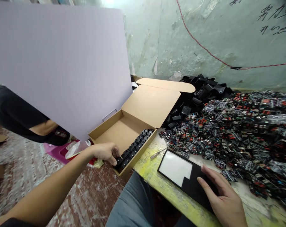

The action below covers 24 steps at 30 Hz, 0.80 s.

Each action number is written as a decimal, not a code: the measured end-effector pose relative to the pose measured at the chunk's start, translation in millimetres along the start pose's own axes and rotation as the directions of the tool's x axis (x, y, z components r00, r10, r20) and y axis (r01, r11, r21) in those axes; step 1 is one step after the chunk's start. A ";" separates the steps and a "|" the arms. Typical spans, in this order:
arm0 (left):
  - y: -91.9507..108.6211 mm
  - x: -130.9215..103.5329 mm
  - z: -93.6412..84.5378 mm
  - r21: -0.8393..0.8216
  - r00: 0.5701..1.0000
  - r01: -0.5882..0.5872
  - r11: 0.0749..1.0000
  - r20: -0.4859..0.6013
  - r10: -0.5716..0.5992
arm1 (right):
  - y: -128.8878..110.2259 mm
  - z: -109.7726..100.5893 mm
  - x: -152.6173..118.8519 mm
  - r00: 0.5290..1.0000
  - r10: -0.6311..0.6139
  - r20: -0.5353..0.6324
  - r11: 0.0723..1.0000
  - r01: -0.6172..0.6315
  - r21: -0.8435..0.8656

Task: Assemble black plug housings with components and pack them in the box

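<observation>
My left hand (107,152) is at the near end of an open cardboard box (109,126), its thumb and fingers closed on a small black plastic part (118,161). That part sits at the end of rows of similar black parts (136,144) lined along the box's right wall. Over on the table, my right hand (224,197) lies with stretched fingers and thumb apart on a flat black panel (197,183). A pale, roughly rectangular window fills the panel's far left part. Beside it lies a small screwdriver (157,154) with a clear handle.
Small circuit boards (228,135) are heaped on the right of the yellow-stained table (146,167), with black plastic pieces (201,90) behind. A large white board (69,63) stands at left, partly hiding another person (17,107). A pink basin (56,152) sits below. A red cord (204,47) crosses the wall.
</observation>
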<state>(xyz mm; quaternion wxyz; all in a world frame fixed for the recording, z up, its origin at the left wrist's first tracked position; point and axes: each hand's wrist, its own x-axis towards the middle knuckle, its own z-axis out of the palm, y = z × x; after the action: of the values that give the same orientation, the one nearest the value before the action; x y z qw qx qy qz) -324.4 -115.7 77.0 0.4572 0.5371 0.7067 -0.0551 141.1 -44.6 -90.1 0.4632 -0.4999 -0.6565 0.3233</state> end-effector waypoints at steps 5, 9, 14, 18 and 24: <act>-5.6 3.2 -1.2 -0.071 0.999 -0.026 0.997 0.033 0.029 | 2.9 -1.3 -2.2 1.000 0.009 0.002 1.000 -0.009 -0.002; -7.3 2.0 1.2 -0.023 1.000 0.027 0.999 -0.001 -0.027 | 4.7 -1.8 -2.7 1.000 -0.003 0.005 1.000 0.003 -0.008; -10.5 5.2 -9.5 0.095 0.993 -0.043 0.995 -0.104 0.053 | 6.8 -1.7 -2.3 1.000 0.026 0.013 1.000 -0.026 0.014; -13.2 8.3 -16.0 0.079 0.992 -0.106 0.991 -0.056 0.110 | 6.9 -0.8 -3.5 0.997 0.080 0.007 0.996 -0.080 0.047; -20.0 1.8 -17.1 0.117 0.992 -0.029 0.993 -0.115 0.043 | 6.0 -0.8 -4.3 0.995 0.096 -0.009 0.992 -0.095 0.081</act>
<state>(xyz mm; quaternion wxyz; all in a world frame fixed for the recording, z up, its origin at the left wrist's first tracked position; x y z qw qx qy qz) -350.6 -113.0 77.3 0.3843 0.5776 0.7181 -0.0558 144.3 -47.0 -96.4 0.4712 -0.5137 -0.6154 0.3679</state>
